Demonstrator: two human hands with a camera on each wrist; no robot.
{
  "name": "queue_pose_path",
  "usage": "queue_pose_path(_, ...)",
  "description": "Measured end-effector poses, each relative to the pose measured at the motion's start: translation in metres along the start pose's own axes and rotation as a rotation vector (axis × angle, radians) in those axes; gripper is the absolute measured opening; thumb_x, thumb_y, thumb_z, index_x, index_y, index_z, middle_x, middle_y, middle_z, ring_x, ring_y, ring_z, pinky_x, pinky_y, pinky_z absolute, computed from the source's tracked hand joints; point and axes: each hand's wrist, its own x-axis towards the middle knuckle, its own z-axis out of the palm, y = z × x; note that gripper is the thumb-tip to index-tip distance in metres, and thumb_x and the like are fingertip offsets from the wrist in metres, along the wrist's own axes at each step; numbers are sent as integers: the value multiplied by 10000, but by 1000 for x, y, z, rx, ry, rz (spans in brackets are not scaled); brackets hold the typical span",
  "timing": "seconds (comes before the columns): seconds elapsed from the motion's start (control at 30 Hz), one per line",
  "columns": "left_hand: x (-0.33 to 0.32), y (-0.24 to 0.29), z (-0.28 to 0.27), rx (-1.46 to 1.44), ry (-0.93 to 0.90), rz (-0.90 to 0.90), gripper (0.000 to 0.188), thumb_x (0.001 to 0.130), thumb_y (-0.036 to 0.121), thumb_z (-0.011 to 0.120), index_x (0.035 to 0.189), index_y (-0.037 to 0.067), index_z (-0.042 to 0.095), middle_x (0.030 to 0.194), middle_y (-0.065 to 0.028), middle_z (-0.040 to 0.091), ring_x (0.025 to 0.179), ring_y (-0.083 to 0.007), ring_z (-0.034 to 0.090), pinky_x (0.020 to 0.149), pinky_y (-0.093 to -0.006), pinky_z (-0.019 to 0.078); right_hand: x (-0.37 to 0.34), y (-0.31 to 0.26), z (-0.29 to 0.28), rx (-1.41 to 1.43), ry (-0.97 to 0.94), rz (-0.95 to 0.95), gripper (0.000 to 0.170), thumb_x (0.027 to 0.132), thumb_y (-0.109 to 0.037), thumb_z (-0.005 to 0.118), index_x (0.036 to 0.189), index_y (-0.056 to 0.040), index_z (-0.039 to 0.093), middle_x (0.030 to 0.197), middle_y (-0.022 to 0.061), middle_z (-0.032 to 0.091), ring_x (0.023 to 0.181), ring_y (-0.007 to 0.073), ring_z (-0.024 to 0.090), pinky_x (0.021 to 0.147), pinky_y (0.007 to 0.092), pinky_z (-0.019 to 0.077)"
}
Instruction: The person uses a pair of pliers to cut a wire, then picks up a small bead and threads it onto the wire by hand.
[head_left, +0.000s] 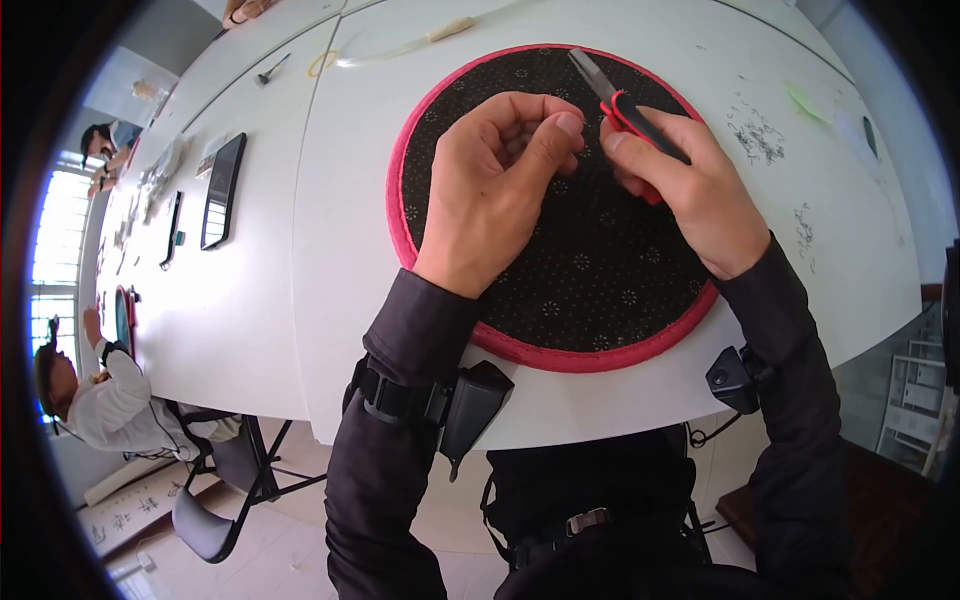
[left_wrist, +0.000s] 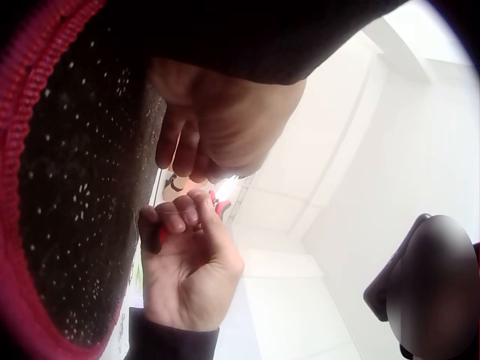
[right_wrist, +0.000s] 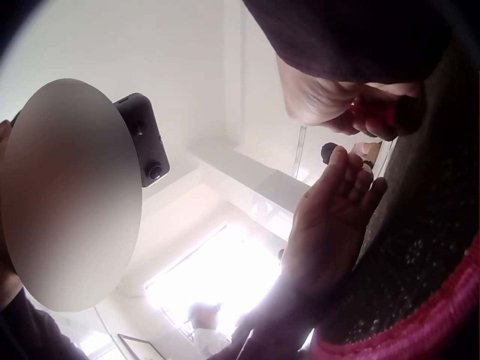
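Note:
Red-and-black pliers [head_left: 627,115] are gripped in the right hand [head_left: 690,185], their jaws pointing up and to the left. Beside it the left hand [head_left: 490,190] is curled, thumb tip against the index finger; a thin thread-like strand shows near the right fingers in the left wrist view, and what the left fingertips pinch is too small to tell. Both hands are over a round black mat [head_left: 590,270] with a red rim. In the right wrist view the left hand [right_wrist: 326,217] faces the right hand [right_wrist: 330,101], which holds the red handle [right_wrist: 371,112].
Small dark wire-like bits [head_left: 757,137] lie on the white table [head_left: 350,250] right of the mat. To the left are a tablet [head_left: 223,190] and a dark phone-like object [head_left: 172,228]. A wooden-handled tool [head_left: 450,30] lies beyond the mat. Another person [head_left: 100,395] sits at far left.

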Motion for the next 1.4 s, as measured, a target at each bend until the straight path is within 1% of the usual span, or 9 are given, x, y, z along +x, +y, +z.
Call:
queue_pose_path(0.17,0,-1,0,-5,0,-9,223,985,163,634,1047,-51,642,861,-37,663,788,-84,624,745,-233,520,1,-3,-2,6,6,-47,297,933,-294,630,833,-15,649,678,-10,539,635,81,510,605,250,397)
queue_pose_path(0.3,1,-3,0,32,-18,-3,235,980,180,648,1042,-47,647,837,-29,660,785,-82,621,731,-227,511,-1,-6,2,38,-27,-3,284,928,-284,636,846,-15,670,717,2,594,666,81,547,638,244,430)
queue_pose_path(0.37,0,0,-1,56,-61,-30,256,994,181,632,1097,-53,637,907,-54,676,825,-108,637,779,-240,517,-1,-5,3,65,-32,12,274,928,-276,635,852,-16,675,736,7,616,679,80,560,651,243,443)
queue_pose_path(0.6,1,0,-2,40,-96,-62,266,990,168,640,1133,-56,639,967,-71,692,853,-114,646,801,-243,518,-2,-6,5,142,10,54,260,935,-255,620,846,-16,673,750,4,621,686,75,553,650,241,438)
queue_pose_path(0.7,-1,1,3,-4,-31,-41,235,954,175,689,1047,-40,667,857,-42,691,771,-77,629,704,-224,512,-2,-5,6,148,7,51,265,937,-256,615,832,-18,663,749,2,617,687,75,551,649,241,433)
queue_pose_path(0.8,0,2,1,-10,-18,-34,228,945,165,701,1043,-39,669,850,-40,692,767,-77,632,697,-220,512,-2,-3,7,136,-20,32,275,939,-258,611,816,-16,651,742,3,612,685,76,548,645,244,427)
queue_pose_path(1.17,1,-1,1,-67,-18,-31,218,977,154,636,1023,-58,657,853,-52,679,738,-90,616,701,-232,506,-4,-5,11,132,7,0,318,946,-292,623,814,-3,643,694,6,571,657,85,525,629,254,414)
queue_pose_path(1.3,2,0,-2,-69,2,-58,248,976,181,633,1018,-62,657,842,-63,675,724,-102,619,695,-243,508,0,-10,-13,-159,-58,-156,415,974,-380,625,902,27,670,695,22,561,655,86,510,630,248,406)
queue_pose_path(1.4,2,1,-3,-106,40,-86,267,970,202,640,1002,-62,662,836,-68,674,714,-105,620,680,-247,508,-1,-9,-24,-311,-11,-244,379,978,-339,610,927,33,666,734,84,613,679,164,562,684,305,461)
